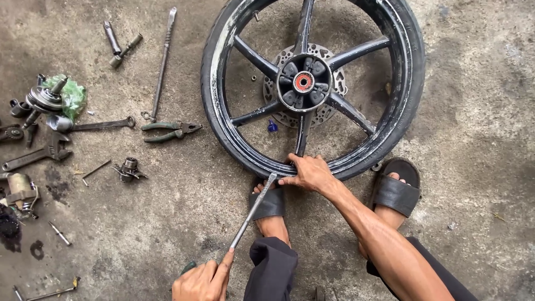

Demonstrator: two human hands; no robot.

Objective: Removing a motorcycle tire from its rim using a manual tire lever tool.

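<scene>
The black spoked motorcycle wheel with its worn rubber tyre lies flat on the concrete floor, perforated brake disc beneath the hub, red-centred hub facing up. The long grey steel tyre lever slants upward from below, its tip meeting the tyre's near edge just beside the rim.
</scene>
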